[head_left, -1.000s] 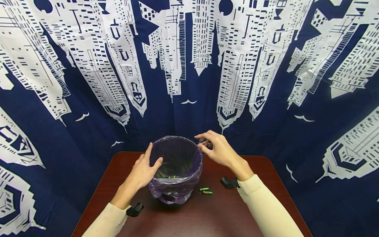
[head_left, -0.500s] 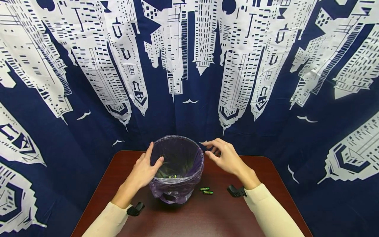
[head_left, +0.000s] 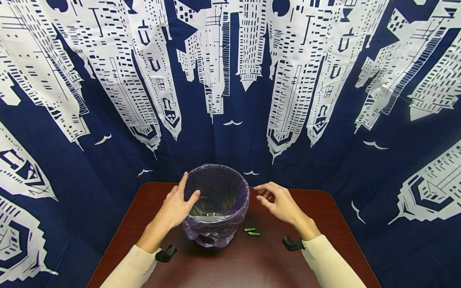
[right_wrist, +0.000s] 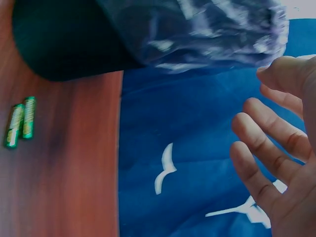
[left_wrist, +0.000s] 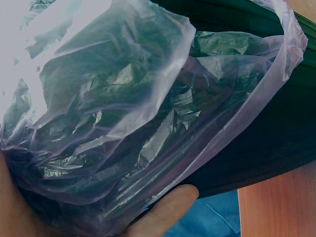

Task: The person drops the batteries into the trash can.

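Observation:
A dark trash can [head_left: 205,240] lined with a translucent purple bag [head_left: 230,224] stands on the table. My left hand [head_left: 176,206] holds its left rim, with the thumb on the inner side and the fingers along the outside. In the left wrist view, the crumpled bag [left_wrist: 123,108] hides part of that hand. Several green-and-yellow batteries [head_left: 211,214] lie at the bottom of the can. To the right of the rim, my right hand [head_left: 279,202] hovers with loosely bent fingers and holds nothing. Two green batteries [head_left: 251,232] lie side by side on the table, right of the can.
The reddish-brown table [head_left: 234,268] has rounded back corners. A navy curtain [head_left: 223,144] printed with white buildings hangs behind it and on both sides. A black strap [head_left: 293,244] is on the right wrist and another [head_left: 165,254] on the left.
My right hand has moved away from the can's right rim, to the right and down. The left hand stays on the left rim. The two batteries on the table lie as before.

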Tool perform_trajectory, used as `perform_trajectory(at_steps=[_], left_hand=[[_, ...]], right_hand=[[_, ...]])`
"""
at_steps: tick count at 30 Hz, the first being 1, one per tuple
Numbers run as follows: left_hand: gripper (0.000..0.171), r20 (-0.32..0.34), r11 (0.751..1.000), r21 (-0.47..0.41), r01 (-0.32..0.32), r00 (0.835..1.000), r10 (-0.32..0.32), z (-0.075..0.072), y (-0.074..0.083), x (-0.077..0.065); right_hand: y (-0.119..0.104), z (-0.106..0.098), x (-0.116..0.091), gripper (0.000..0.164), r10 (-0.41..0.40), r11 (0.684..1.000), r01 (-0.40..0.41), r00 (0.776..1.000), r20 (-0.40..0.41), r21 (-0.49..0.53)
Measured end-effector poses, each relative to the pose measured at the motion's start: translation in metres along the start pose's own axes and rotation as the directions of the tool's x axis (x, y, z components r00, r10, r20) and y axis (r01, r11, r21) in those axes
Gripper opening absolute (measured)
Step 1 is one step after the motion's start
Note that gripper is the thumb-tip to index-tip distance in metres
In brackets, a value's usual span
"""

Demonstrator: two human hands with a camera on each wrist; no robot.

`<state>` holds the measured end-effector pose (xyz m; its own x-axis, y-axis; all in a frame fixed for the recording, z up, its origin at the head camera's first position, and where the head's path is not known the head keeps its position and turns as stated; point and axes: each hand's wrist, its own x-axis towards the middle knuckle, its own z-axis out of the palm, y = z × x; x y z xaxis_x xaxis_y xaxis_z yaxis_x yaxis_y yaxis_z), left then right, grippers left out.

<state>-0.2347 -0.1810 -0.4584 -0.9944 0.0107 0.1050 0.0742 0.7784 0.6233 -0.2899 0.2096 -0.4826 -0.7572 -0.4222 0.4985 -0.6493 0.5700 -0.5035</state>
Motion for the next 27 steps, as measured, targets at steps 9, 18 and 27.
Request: perform_trajectory(at_steps=[9,18,27], left_hand=[[0.095,-0.009,1.0,-0.005,-0.006,1.0,0.006,0.001,-0.001,0.0],[0.095,-0.016,1.0,-0.008,-0.005,1.0,0.005,0.001,-0.002,0.001],[0.096,-0.008,1.0,-0.006,0.003,1.0,-0.003,0.001,-0.001,0.001]], right_hand=[[0.028,0.019,-0.027,0.03,0.049,0.999,-0.05,0.997,0.056,0.021],[0.046,0.037,-0.047,0.034,0.095,0.994,-0.102,0.987,0.133,0.047],[0.06,0.06,-0.069,0.032,0.117,0.987,-0.143,0.954,0.276,0.075]])
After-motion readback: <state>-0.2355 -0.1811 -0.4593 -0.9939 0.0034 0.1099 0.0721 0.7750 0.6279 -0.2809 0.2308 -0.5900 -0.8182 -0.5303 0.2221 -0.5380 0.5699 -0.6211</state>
